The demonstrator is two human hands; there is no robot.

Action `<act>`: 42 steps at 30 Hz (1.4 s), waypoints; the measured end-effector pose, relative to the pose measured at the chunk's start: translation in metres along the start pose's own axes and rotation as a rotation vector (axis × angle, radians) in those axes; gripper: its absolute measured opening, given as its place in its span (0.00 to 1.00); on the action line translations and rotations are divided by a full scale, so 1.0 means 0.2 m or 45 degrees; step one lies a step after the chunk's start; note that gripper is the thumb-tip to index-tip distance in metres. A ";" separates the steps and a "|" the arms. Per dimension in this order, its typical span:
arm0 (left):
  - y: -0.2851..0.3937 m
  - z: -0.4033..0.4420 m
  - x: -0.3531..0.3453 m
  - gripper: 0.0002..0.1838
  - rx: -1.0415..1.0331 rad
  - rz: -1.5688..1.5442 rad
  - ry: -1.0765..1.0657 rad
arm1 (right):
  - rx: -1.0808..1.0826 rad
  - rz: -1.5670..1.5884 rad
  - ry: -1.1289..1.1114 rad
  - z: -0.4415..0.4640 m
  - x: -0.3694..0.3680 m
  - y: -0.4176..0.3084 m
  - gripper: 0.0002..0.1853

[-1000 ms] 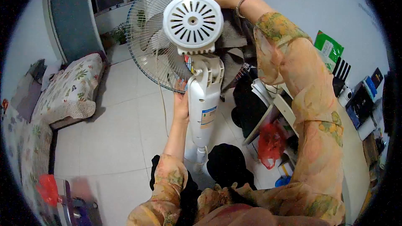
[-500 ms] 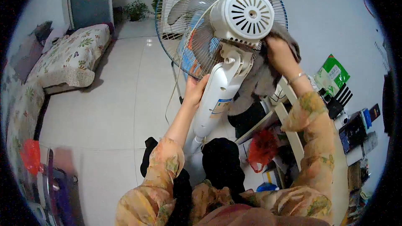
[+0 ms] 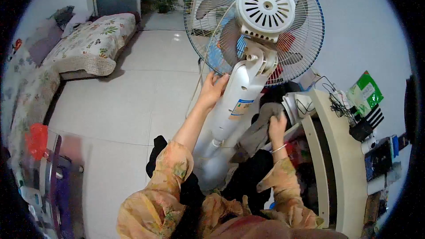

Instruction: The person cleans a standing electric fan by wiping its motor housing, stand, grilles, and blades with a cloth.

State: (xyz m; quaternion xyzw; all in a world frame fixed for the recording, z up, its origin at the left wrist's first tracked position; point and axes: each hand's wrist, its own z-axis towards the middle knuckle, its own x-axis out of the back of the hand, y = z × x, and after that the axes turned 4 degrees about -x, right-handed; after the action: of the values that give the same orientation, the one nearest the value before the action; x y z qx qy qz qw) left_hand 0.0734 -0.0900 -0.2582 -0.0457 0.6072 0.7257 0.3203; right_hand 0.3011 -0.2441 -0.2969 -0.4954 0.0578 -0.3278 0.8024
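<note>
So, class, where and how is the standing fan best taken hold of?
Probably by its white column, below the motor housing, coming from the near side, which lies open to view. The column's long, narrow shape suits a wrapping grip; the wire guard spreads wide.

The left arm (image 3: 187,128) reaches out to the front and a little inward, with the elbow bent out to the side. The left hand (image 3: 214,92) is the farther one, with its fingers (image 3: 209,79) a bit apart and pointing away. The right arm (image 3: 287,190) is bent and closer in. Past the right wrist (image 3: 277,142), the right hand (image 3: 277,126) is curled up in a grip.
</note>
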 end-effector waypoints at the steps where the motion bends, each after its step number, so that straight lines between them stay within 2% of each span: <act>1: 0.01 0.00 0.01 0.25 0.019 0.105 0.060 | -0.069 -0.116 0.002 -0.05 -0.06 0.03 0.17; 2: 0.00 0.01 0.05 0.23 -0.013 0.271 0.035 | 0.047 -0.066 -0.059 -0.07 -0.12 0.15 0.17; 3: -0.03 0.03 0.11 0.21 -0.043 0.438 0.008 | 0.034 -0.077 -0.111 -0.10 -0.17 0.23 0.17; 4: -0.04 0.05 0.16 0.19 -0.072 0.607 -0.020 | 0.041 -0.267 -0.078 -0.15 -0.21 0.51 0.16; 6: 0.08 -0.02 0.15 0.20 -0.338 0.843 0.273 | -0.228 0.072 -0.235 -0.22 -0.30 0.29 0.17; 7: 0.13 -0.04 0.14 0.21 -0.480 0.962 0.421 | -0.188 0.106 -0.231 -0.22 -0.33 0.35 0.17; 9: 0.14 -0.01 0.16 0.19 -0.844 1.109 0.541 | -0.129 0.187 -0.207 -0.26 -0.43 0.45 0.16; 10: 0.13 0.01 0.17 0.19 -1.021 1.181 0.582 | -0.240 0.285 -0.268 -0.25 -0.44 0.42 0.16; 11: 0.09 0.03 0.18 0.19 -1.010 1.330 0.607 | -0.349 0.379 -0.330 -0.23 -0.42 0.39 0.17; 12: 0.03 0.06 0.24 0.18 -0.861 1.201 0.489 | -0.450 0.471 -0.393 -0.20 -0.40 0.38 0.17; 14: -0.07 0.12 0.34 0.17 -0.573 0.922 0.277 | -0.351 0.338 -0.352 -0.19 -0.39 0.42 0.16; 16: -0.01 0.10 0.32 0.15 -0.488 0.752 0.223 | -0.262 0.234 -0.274 -0.19 -0.36 0.33 0.14; 18: 0.06 0.05 0.31 0.17 -0.400 0.578 0.178 | -0.305 0.229 -0.273 -0.19 -0.35 0.31 0.12; 20: 0.19 0.01 0.28 0.19 -0.465 0.486 0.292 | -0.288 0.286 -0.362 -0.19 -0.35 0.45 0.13; 21: 0.30 -0.01 0.27 0.19 -0.513 0.460 0.314 | -0.279 0.373 -0.256 -0.20 -0.35 0.39 0.10; 24: 0.60 -0.10 0.14 0.19 -0.645 0.469 0.436 | -0.308 0.204 -0.313 -0.21 -0.26 0.32 0.12; 30: 1.16 -0.28 -0.15 0.14 -1.090 0.249 0.334 | -0.288 0.377 -0.211 -0.24 -0.28 0.47 0.13; 32: 1.29 -0.33 -0.21 0.12 -1.158 0.115 0.237 | -0.302 0.362 -0.268 -0.22 -0.24 0.43 0.13; 36: 1.50 -0.45 -0.27 0.09 -1.153 -0.042 0.025 | -0.235 0.239 -0.162 -0.24 -0.20 0.40 0.14; 40: 1.66 -0.52 -0.40 0.09 -1.392 0.257 0.116 | -0.278 0.367 -0.181 -0.21 -0.17 0.46 0.18; 41: 1.81 -0.51 -0.23 0.15 -1.240 0.242 -0.302 | -0.281 0.335 -0.164 -0.21 -0.17 0.47 0.18; 42: 1.83 -0.52 -0.25 0.15 -1.339 0.318 -0.183 | -0.284 0.301 -0.150 -0.22 -0.17 0.46 0.18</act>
State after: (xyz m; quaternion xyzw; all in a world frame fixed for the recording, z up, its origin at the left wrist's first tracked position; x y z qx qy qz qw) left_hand -0.1117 -0.2270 0.0495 -0.0775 0.1398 0.9653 0.2064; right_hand 0.2996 -0.2318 -0.4031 -0.5895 0.1047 -0.1931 0.7773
